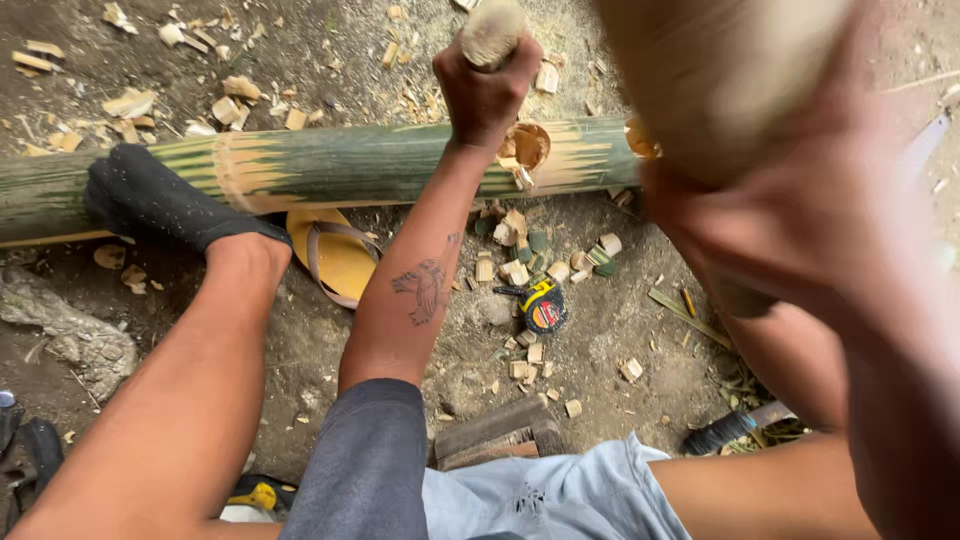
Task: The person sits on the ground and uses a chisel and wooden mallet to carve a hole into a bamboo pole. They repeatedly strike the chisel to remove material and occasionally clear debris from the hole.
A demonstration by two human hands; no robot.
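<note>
Bamboo (340, 165) lies flat on the dirt, long and green, going from the left side to the middle. I see a foot in a black sock (160, 200) pressing down on it, and I think that keeps the pole from rolling. My left hand (487, 92) is closed tight around a pale wooden handle (492, 30) that stands up over a hole (527, 147) cut into the pole. I think the handle belongs to a chisel, held straight so it bites into the hole. My right hand (800, 230) is up close to the camera and very blurry. It looks wrapped around a thick pale block (715, 70), maybe a mallet, but I cannot tell for sure. Wood chips (520, 250) lie on the ground just below the hole. A yellow tape measure (543, 305) sits near them, and a yellow sandal (335, 255) lies half under the pole.
</note>
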